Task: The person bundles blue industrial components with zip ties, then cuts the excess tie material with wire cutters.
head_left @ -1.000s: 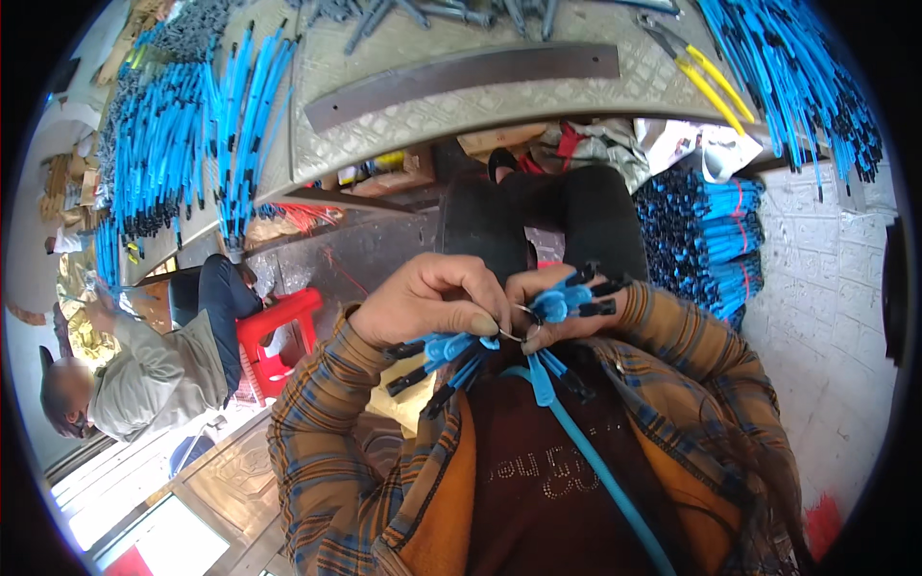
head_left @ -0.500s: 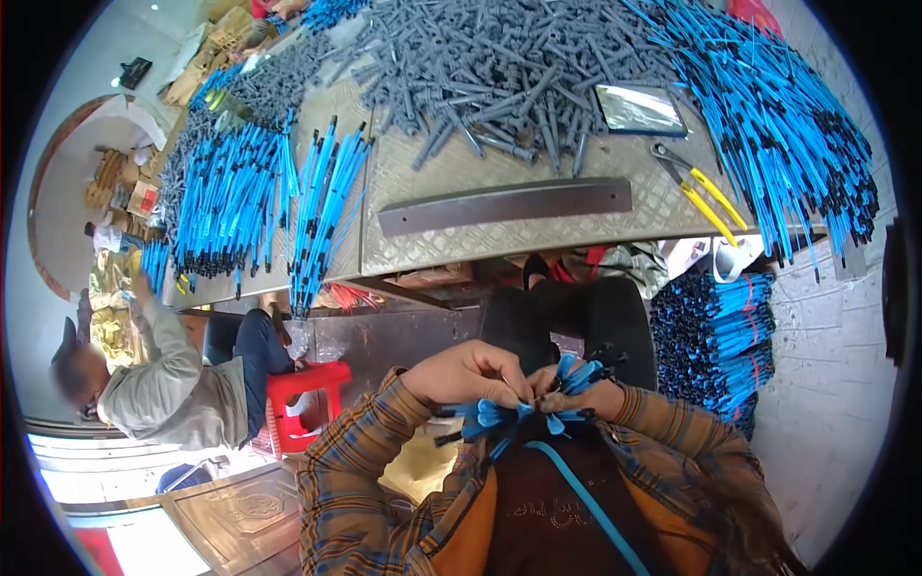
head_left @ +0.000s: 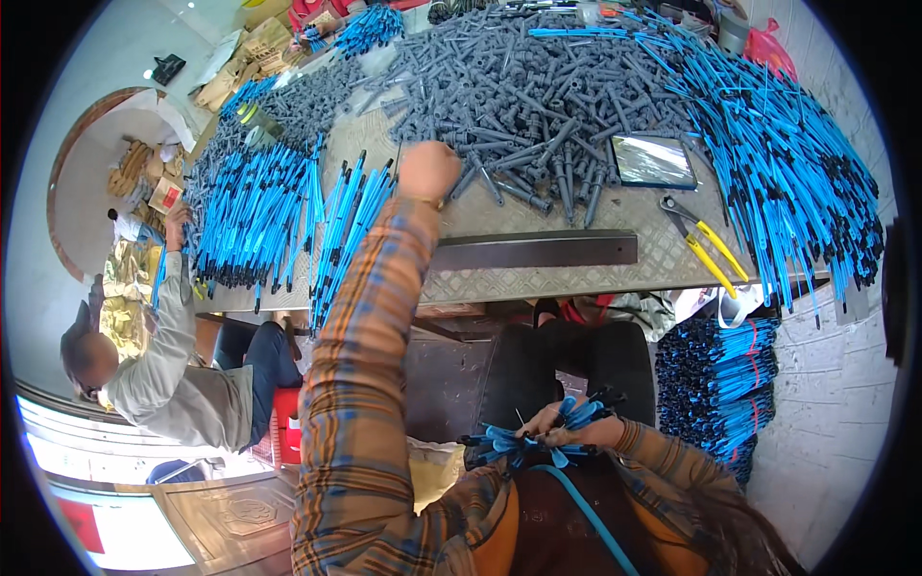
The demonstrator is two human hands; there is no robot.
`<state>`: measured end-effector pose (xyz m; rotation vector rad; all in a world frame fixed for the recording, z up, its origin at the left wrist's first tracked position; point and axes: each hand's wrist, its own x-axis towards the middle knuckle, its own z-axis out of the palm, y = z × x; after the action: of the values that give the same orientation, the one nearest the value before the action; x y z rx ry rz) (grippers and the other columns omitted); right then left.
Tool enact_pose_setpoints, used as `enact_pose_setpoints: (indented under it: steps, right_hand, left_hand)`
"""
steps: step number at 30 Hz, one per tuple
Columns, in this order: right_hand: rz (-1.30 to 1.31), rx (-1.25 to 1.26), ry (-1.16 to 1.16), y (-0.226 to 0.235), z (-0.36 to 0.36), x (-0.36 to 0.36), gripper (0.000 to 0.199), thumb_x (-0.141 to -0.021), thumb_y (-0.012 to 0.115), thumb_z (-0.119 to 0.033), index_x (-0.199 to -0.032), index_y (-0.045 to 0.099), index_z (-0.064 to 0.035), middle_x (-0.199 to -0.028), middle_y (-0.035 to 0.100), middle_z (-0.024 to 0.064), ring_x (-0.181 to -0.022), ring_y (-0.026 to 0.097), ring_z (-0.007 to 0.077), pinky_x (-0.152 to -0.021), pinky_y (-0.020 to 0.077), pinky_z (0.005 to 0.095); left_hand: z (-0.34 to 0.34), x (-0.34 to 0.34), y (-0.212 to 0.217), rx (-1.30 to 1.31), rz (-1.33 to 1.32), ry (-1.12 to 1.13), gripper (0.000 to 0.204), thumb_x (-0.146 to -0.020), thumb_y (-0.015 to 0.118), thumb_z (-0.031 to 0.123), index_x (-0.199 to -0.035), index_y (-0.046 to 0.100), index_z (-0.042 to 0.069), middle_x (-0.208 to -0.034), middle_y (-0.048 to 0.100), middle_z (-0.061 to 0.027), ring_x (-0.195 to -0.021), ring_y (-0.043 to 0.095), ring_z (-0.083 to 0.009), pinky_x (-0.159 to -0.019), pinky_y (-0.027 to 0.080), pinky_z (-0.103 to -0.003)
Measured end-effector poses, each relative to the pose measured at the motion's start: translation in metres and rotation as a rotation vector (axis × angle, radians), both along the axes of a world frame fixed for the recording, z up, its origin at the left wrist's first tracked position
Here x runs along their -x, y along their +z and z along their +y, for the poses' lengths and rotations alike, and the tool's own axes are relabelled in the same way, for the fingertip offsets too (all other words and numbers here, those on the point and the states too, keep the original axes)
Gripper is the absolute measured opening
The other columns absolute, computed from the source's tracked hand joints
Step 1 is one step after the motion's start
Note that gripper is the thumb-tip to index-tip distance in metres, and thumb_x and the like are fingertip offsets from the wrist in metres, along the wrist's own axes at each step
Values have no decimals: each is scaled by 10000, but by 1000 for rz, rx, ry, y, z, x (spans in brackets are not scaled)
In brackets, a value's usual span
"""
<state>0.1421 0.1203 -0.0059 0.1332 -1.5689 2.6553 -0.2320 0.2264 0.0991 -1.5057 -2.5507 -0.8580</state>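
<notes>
My right hand [head_left: 593,431], low over my lap, is closed around a bundle of blue strips with black ends [head_left: 523,446]. The strips fan out on both sides of the fingers, and a thin pale point sticks up beside them. My left hand [head_left: 429,173] is stretched out to the table, its back upward and its fingers curled down out of sight. It lies between a heap of grey plastic stems [head_left: 499,96] and a group of black-tipped blue rods [head_left: 351,206]. Whatever it pinches is hidden.
A dark metal bar [head_left: 538,252] lies along the table's front edge. Yellow-handled pliers [head_left: 706,245] and a flat shiny tablet-like object [head_left: 653,160] are to the right. More blue rods [head_left: 778,154] spread over the right side. Tied bundles [head_left: 744,374] stand below. A co-worker [head_left: 182,374] sits at left.
My left hand has left the bundle at my lap and moved up and forward to the table. The right hand still holds the bundle. The view has shifted slightly.
</notes>
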Motion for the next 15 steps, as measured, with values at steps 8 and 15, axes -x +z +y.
enact_pose_setpoints:
  steps: [8,15]
  right_hand:
    - [-42,-78,18,15,0,-15,73,-816,629,-61,-822,584,-4,-1043,605,185,-1016,583,275,-867,468,370]
    - [-70,-17,-59,8,-14,-15,166,-810,657,-144,-932,634,-33,-951,643,70,-846,582,107,-731,474,253]
  left_hand:
    - [-35,-32,24,-5,119,-31,253,-705,633,226,-847,654,17,-801,645,-178,-686,624,-310,-637,497,-389]
    - [-180,-155,9,137,-1092,-320,235,-782,548,-60,-1002,579,17,-794,589,6,-756,563,-65,-662,465,-206]
